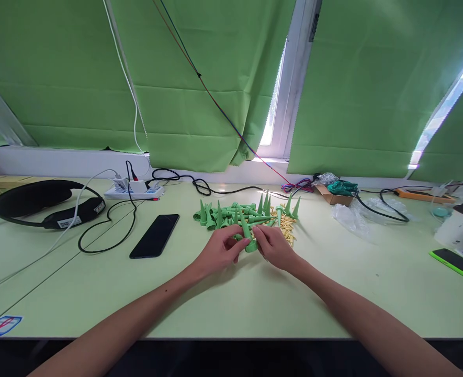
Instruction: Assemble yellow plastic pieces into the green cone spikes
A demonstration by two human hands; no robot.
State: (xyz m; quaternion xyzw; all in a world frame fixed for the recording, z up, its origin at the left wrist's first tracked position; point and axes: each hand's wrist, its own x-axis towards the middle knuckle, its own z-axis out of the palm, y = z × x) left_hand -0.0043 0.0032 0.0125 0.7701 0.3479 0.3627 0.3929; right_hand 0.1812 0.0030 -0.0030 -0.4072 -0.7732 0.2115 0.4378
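My left hand [223,246] is closed round the wide lower end of a green plastic spike [247,230], a hollow-looking cone with a broad collar. The spike tilts with its thin tip pointing away from me. Beside it my right hand [273,246] is pinched, fingertips against or very near the spike's right side; whatever they hold is too small or hidden to make out. Just beyond both hands lies a heap of similar green spikes [210,215], several standing on their collars. At the heap's right is a pile of small yellowish plastic pieces [288,229].
A black phone [155,236] lies left of my hands. Farther left are a black neckband-shaped device [46,204], cables and a white power strip [135,191]. To the right stand a small cardboard box [334,196], clear plastic bags [351,217] and a green-edged phone [459,266].
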